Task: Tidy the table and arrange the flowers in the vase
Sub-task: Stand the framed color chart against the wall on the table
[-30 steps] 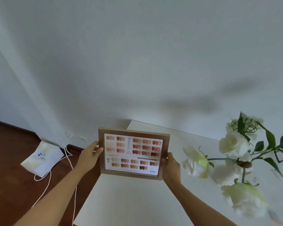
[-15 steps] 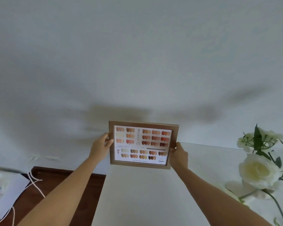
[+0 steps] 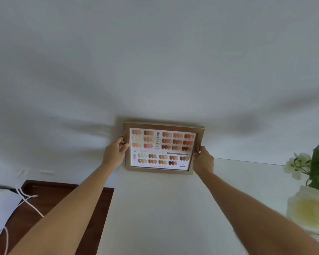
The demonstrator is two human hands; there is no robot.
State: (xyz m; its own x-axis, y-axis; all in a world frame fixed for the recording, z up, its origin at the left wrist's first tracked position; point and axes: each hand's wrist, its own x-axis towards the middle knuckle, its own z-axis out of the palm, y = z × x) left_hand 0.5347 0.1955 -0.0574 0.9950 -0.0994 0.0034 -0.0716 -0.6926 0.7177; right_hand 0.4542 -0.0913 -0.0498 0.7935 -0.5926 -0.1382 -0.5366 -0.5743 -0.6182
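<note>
Two-handed, gripped the wooden picture frame upright at the far end of the white table by the wall, long axis 9-to-3, left hand and right hand clamped on opposite short sides, equally near.

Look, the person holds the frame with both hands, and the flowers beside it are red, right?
Not quite. Both the left hand and the right hand do hold the frame, one on each side. But the flowers at the right edge are white with green leaves, not red. The head view shows this.
</note>
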